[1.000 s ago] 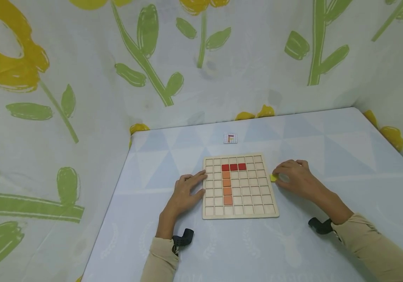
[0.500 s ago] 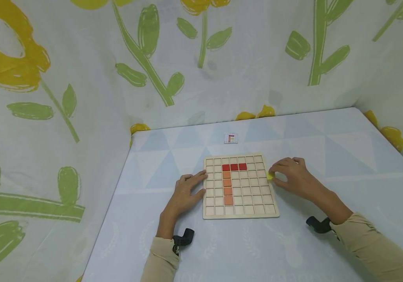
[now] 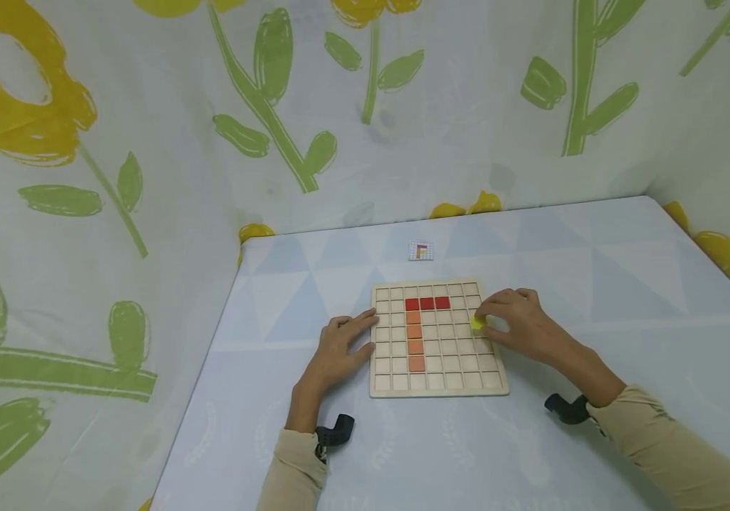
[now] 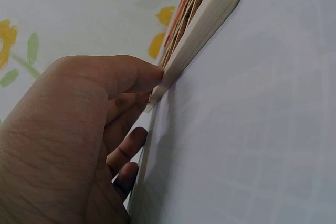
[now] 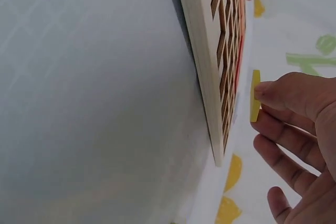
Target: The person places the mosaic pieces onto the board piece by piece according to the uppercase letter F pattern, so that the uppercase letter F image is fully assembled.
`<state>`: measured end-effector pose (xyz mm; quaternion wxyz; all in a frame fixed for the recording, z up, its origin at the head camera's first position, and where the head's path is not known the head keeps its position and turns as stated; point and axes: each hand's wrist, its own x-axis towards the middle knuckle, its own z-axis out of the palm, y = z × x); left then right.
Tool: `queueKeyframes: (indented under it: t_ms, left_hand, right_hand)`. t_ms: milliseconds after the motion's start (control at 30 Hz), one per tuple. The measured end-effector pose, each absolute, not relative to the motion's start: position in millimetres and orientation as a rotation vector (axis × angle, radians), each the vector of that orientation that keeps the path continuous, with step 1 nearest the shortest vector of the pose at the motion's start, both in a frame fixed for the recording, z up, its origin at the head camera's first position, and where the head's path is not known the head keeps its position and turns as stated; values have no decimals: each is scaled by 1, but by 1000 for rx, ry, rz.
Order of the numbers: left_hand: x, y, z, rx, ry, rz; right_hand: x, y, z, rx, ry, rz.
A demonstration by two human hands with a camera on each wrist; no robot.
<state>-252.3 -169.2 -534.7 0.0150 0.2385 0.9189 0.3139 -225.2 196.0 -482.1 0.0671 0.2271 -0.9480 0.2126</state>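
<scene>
A wooden grid board (image 3: pixel 396 389) lies flat on the table. Three red tiles (image 3: pixel 426 304) form a row in its upper part, and several orange tiles (image 3: pixel 414 331) run down from the row's left end. With relaxed fingers, my left hand (image 3: pixel 337 353) touches the board's left edge; the left wrist view shows the thumb against its side (image 4: pixel 181 61). My right hand (image 3: pixel 524 323) pinches a small yellow tile (image 3: pixel 478 323) between thumb and fingers over the board's right part. In the right wrist view the yellow tile (image 5: pixel 255 95) is on edge, apart from the board.
A small card (image 3: pixel 421 250) printed with a coloured grid pattern lies behind the board. The table (image 3: pixel 441 454) has a pale blue and white cover. A flower-printed cloth (image 3: pixel 441 128) stands along the back and sides.
My right hand has carried the yellow tile left, from beside the board's right edge to over its right columns. My left hand stays at the left edge.
</scene>
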Motion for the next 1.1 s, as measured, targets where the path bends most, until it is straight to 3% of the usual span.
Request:
queueKeyframes:
  t_ms: [1100]
  left_hand:
    - [-253, -168, -535, 754, 2869, 976]
  right_hand:
    - [-241, 148, -494, 873, -2763, 717]
